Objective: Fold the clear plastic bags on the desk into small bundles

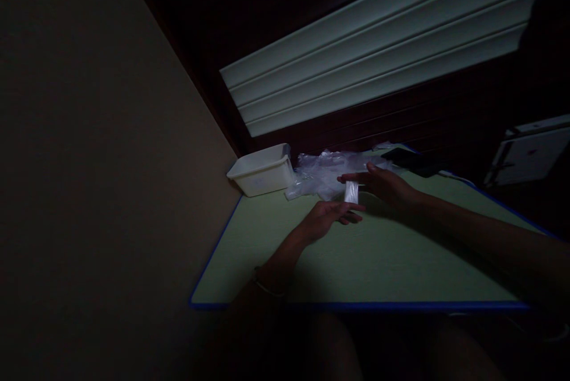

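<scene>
A small folded piece of clear, whitish plastic, apparently a plastic bag, is held upright above the table between my two hands. My left hand grips its lower end, with the fingers pointing right. From the right, my right hand reaches to its upper end, with fingers closed around it and partly hidden by the plastic. Behind the hands lies a loose pile of clear plastic bags, spread across the back of the table.
The pale green table has a blue edge. A white plastic bin stands at its back left, against the wall. A dark object and a white cable lie at the back right. The room is dim.
</scene>
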